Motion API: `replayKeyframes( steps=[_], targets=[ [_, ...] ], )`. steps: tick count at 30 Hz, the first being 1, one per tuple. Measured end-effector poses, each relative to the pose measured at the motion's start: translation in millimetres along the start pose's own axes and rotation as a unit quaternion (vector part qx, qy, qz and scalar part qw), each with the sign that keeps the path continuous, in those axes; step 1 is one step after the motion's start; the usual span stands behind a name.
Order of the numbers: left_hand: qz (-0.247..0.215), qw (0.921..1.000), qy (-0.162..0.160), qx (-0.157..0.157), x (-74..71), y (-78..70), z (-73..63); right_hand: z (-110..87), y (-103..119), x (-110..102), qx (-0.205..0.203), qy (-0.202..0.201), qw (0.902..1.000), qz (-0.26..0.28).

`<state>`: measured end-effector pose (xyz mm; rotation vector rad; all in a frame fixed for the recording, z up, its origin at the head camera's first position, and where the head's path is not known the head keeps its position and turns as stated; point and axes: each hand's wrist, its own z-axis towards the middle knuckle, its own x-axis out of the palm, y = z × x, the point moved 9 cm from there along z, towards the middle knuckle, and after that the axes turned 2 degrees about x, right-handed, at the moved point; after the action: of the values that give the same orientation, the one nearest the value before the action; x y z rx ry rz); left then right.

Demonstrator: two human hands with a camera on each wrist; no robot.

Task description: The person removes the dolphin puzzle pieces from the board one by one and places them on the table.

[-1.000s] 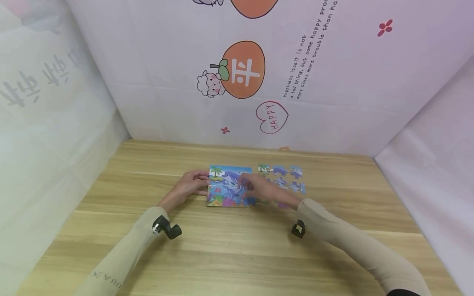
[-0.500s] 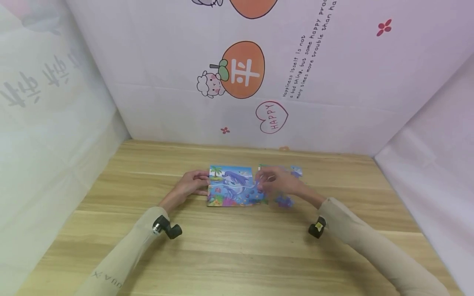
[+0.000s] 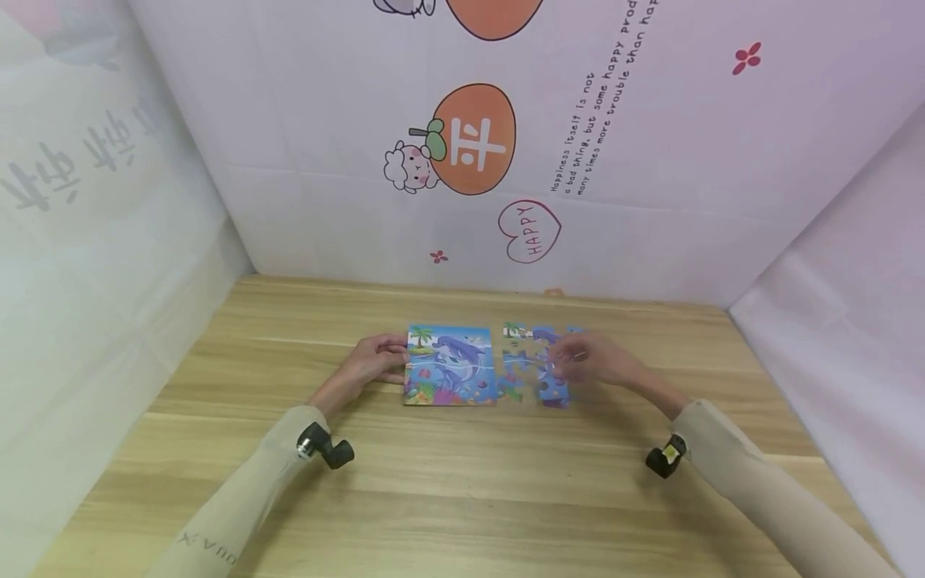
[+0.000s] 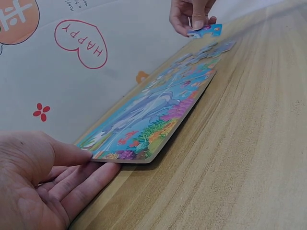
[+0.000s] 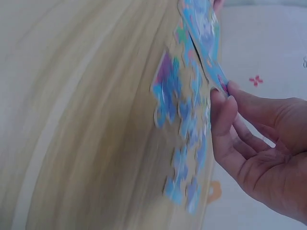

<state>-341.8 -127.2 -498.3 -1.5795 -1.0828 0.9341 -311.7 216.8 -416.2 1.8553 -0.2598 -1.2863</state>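
Observation:
My left hand (image 3: 373, 358) pinches the left edge of a dolphin puzzle board (image 3: 451, 365), thumb over the rim and fingers beneath it. In the left wrist view the board's near corner stands slightly above the wooden table. My right hand (image 3: 594, 359) is held over loose puzzle pieces (image 3: 515, 359) to the right of the board. Between its thumb and fingers it pinches a blue puzzle piece (image 4: 214, 30), clearly seen in the left wrist view. The loose pieces show parts of a palm tree, dolphins and sea; my right hand hides some of them in the head view.
The wooden table (image 3: 448, 498) stretches toward me from the board. White printed sheets hang around it, with a back sheet (image 3: 325, 209) close behind the puzzle. Both sleeved forearms reach in from the front, each with a black wrist camera (image 3: 325, 446).
My right hand has moved to the right, from above the puzzle board to above the right side of the loose pieces. My left hand keeps its place at the board's edge.

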Motion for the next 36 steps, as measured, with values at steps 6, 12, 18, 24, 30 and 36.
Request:
replayKeyframes(
  steps=[6,12,18,24,30,36],
  targets=[
    [0.005,1.0,0.001,0.003,1.1,0.7,0.2,-16.1,-13,-18,-0.001,-0.006,0.9998,-0.021],
    [0.007,1.0,0.003,0.003,1.1,-0.2,-1.3,-31.3,-23,-25,0.034,0.011,0.9993,-0.008],
    [0.006,1.0,0.0,0.002,0.9,0.5,-1.3,-38.0,-39,-17,0.1,0.009,0.9949,-0.011],
    [0.006,1.0,-0.002,-0.002,0.0,1.2,-1.0,-38.7,-45,-12,0.11,-0.014,0.9936,-0.018],
    [0.006,1.0,-0.001,-0.002,-0.3,-0.5,-0.6,-38.6,-52,-9,0.148,-0.022,0.9886,0.015],
    [0.006,1.0,-0.002,-0.001,0.2,0.6,0.0,-39.0,-56,-14,0.149,-0.045,0.9864,-0.054]
  ],
)
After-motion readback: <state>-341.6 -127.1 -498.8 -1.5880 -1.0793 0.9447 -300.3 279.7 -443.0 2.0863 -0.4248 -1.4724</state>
